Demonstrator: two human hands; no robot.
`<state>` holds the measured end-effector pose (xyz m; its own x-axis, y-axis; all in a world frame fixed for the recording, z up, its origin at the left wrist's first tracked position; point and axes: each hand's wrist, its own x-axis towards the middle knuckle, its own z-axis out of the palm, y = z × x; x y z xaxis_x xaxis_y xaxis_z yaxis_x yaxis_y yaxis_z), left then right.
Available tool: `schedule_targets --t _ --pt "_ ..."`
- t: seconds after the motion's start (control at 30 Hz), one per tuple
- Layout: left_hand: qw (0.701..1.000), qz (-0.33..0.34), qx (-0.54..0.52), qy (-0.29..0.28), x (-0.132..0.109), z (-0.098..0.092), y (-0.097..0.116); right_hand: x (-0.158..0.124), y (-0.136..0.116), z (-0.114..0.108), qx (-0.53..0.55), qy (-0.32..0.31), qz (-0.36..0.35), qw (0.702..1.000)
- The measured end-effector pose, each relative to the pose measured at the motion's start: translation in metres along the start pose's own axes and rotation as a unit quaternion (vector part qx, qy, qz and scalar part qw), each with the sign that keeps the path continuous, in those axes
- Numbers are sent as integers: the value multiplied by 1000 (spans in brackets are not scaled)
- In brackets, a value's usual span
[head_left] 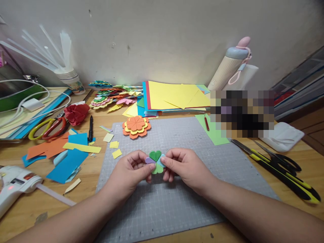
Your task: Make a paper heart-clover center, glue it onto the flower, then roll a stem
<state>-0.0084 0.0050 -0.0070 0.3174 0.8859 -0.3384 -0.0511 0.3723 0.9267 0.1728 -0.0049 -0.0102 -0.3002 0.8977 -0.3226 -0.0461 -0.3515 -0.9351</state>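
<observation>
Between both hands, above the grey cutting mat [141,216], is a small paper flower [155,156] with heart-shaped petals in dark green, light green, purple and light blue. My left hand [131,167] pinches its left side, thumb over the purple and light green petals. On the opposite side, my right hand [181,163] grips the light blue petal between thumb and fingers. Part of the flower is covered by the fingertips. Beyond the hands, a layered orange and yellow paper flower [136,125] lies on the mat's far left part.
Left of the mat are blue paper scraps [69,165], pliers-like red and yellow handles [50,128] and a hot glue gun [17,185]. A paper stack [177,96] lies behind. On the right are a utility knife [283,172], scissors [280,160] and a leaning bottle [229,65].
</observation>
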Motion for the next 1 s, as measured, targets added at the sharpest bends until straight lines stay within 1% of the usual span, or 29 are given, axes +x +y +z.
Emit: schedule_targets --t 0.23,0.33,0.47,0.67,0.87,1.0 --pt "1000 18 -13 16 -1 2 -1 -2 2 6 58 1 3 998" --pt "999 15 -26 16 0 2 -3 -2 4 7 38 -5 14 999" --pt "999 5 -50 17 0 1 -4 -1 4 6 29 11 15 999" --pt "999 -4 -32 3 -1 2 -1 -1 5 6 17 31 8 999" --pt "1000 -13 -5 -10 -2 2 3 -2 2 6 23 17 -7 1000" --pt "1000 -7 -6 -2 -2 2 2 -1 -1 3 8 3 -2 1000"
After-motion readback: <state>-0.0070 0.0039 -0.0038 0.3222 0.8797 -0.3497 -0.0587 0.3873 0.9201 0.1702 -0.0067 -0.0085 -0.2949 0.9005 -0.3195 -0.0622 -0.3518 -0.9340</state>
